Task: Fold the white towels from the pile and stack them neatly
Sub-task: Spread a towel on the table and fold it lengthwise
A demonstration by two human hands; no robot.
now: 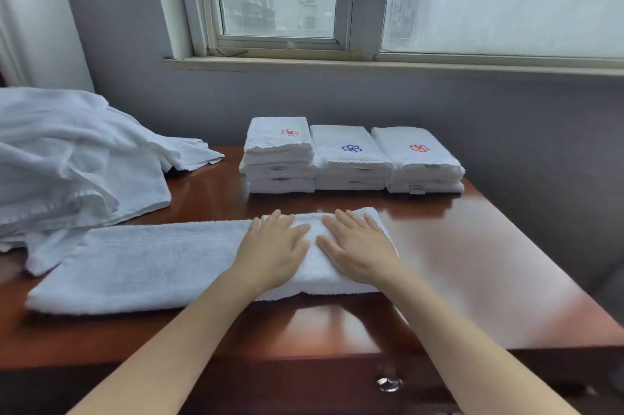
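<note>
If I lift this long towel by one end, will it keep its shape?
Probably not: the towel lies limp and flat, so it would likely droop. The doubled end under the left hand and right hand may fall open. It might slide easily on the glossy table.

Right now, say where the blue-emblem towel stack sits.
Head view: the blue-emblem stack stands at the far edge of the table, between the left red-emblem stack and the right red-emblem stack.

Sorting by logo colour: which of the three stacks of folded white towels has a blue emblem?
The middle stack of folded white towels: its emblem is blue; the left stack and right stack show red.
</note>
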